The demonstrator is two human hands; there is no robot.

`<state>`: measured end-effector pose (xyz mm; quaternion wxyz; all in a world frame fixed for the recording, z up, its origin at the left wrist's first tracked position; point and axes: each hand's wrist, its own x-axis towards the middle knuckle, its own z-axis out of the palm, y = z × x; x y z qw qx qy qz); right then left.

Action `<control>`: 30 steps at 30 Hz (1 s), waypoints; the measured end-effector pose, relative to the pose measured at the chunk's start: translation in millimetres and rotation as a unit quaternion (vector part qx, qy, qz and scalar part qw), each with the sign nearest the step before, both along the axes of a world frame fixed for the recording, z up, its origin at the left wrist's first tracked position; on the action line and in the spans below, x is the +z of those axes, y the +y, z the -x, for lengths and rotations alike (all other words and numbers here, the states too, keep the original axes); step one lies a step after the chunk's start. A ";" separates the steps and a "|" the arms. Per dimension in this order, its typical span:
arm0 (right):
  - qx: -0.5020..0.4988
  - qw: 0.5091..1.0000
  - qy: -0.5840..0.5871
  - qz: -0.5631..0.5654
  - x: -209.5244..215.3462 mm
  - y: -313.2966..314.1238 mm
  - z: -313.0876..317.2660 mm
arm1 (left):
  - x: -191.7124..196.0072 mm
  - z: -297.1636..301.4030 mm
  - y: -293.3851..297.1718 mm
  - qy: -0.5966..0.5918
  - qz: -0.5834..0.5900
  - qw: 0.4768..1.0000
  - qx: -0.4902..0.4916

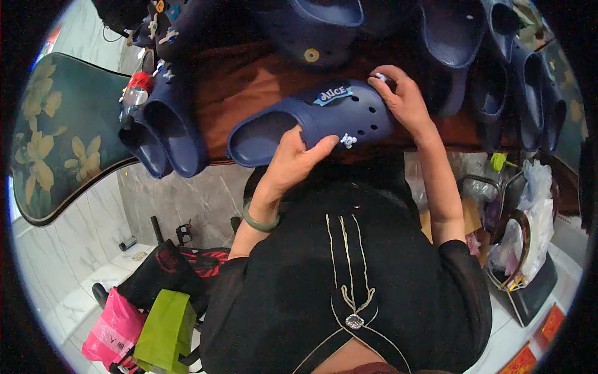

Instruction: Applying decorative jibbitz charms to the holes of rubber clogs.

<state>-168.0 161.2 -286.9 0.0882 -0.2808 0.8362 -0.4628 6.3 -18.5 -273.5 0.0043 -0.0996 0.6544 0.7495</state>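
Observation:
A navy foam clog [249,134] lies across the brown cloth in front of me, its toe to the right and its heel opening to the left. My left hand [293,156] grips its near side, fingers inside the opening and thumb on the outside, beside a small white charm [347,141]. A blue letter-shaped charm [333,95] sits on the upper, near several bare holes. At the toe, my right hand [402,100] is closed in a pinch on a small white charm [380,76], partly hidden by the fingers.
More navy clogs [177,134] stand at the left, with others [455,37] at the back and right. Near the left pair is a clear container with a red top [138,84]. Floral panels [68,137] flank the brown cloth [218,75]. Bags [165,330] sit below.

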 end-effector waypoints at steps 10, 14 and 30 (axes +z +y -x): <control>0.295 0.943 0.145 -0.050 39.9 -20.7 -12.1 | -13.1 -12.6 -2.8 0.013 0.059 0.997 -0.041; 0.258 0.953 0.143 -0.075 18.0 -46.5 -23.3 | -7.0 -10.0 -1.0 -0.003 0.077 0.997 -0.021; 0.185 0.973 0.119 -0.073 2.8 -32.8 -13.2 | 1.8 -4.2 2.1 0.002 0.015 1.000 0.000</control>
